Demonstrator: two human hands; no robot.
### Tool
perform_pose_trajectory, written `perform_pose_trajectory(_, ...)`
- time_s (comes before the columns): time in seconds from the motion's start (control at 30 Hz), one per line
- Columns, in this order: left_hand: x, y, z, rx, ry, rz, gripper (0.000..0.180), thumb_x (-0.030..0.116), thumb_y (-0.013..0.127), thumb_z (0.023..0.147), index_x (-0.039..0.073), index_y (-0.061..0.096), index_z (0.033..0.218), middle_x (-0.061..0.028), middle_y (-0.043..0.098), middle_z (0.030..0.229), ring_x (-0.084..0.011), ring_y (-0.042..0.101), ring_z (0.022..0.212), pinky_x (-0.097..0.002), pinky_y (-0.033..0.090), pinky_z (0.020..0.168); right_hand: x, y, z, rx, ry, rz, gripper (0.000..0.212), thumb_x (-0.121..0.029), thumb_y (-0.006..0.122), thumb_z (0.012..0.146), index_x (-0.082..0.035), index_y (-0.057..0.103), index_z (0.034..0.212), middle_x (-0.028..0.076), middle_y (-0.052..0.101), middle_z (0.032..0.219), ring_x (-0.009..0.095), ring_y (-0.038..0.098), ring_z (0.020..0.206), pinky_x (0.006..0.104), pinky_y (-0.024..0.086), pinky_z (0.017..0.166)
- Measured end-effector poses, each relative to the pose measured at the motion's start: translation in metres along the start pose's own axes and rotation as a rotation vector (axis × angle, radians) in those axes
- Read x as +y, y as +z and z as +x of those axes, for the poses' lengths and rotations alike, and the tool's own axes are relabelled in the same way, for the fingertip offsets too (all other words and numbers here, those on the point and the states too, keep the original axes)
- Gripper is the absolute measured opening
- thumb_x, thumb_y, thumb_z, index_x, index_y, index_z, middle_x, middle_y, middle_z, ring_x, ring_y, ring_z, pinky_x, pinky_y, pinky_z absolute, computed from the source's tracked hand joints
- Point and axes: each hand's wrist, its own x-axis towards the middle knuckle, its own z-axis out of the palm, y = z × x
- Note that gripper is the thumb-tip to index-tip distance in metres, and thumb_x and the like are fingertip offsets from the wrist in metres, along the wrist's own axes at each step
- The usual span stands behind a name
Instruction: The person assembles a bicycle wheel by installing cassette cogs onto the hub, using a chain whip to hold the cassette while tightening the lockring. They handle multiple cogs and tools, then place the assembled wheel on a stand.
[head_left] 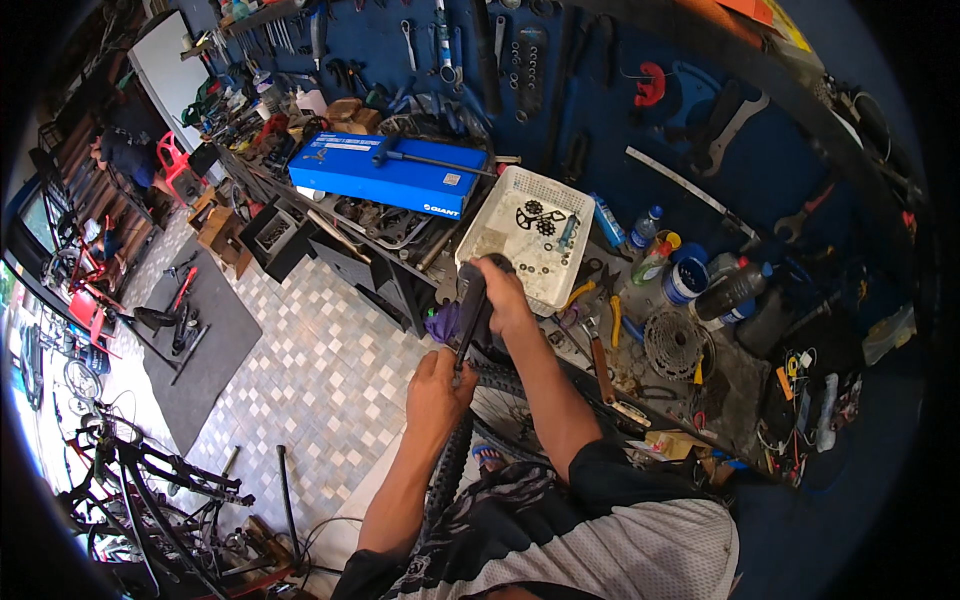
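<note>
A long black bar-shaped part (471, 312) stands tilted in front of me, between my two hands. My right hand (502, 290) is closed over its upper end, close to the near edge of a white plastic basket (574, 255). Lower down, my left hand (438, 388) has its fingers closed at the thin lower end, and the fingertips are partly hidden. Beneath both hands is a bicycle wheel with a knobby black tyre (447, 475). In the basket lie small black toothed wheels (545, 227) and several little parts. Purple cloth (442, 323) shows beside the black bar.
A long blue box (385, 172) with a blue-handled tool on it lies across the bench. To the right are a cassette of sprockets (674, 343), bottles (646, 226), a blue-and-white tub (686, 280) and yellow-handled pliers (616, 320). Bike frames (150, 490) crowd the lower left.
</note>
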Motion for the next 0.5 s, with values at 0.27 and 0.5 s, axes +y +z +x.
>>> perform_pose_trajectory(0.27, -0.005, -0.034, -0.034, 0.095, -0.309, -0.471, 0.015, 0.004, 0.073, 0.093, -0.003, 0.059, 0.094, -0.0037, 0.063, 0.075, -0.0079, 0.061, 0.062, -0.0245, 0.052, 0.056, -0.114, -0.026, 0.042, 0.056, -0.528, 0.056, 0.047, -0.046, 0.074, 0.094, -0.003, 0.068, 0.112, 0.011, 0.069, 0.102, 0.024, 0.070, 0.081, 0.0368, 0.058, 0.075)
perform_pose_trajectory(0.5, 0.006, -0.027, -0.024, 0.086, -0.297, -0.557, 0.011, -0.002, 0.068, 0.095, -0.004, 0.058, 0.100, -0.0064, 0.064, 0.083, -0.0091, 0.062, 0.065, -0.0256, 0.054, 0.058, -0.125, -0.069, 0.028, 0.135, -0.561, -1.613, 0.074, -0.061, 0.080, 0.078, -0.006, 0.071, 0.127, 0.021, 0.061, 0.139, 0.037, 0.054, 0.135, 0.0481, 0.048, 0.106)
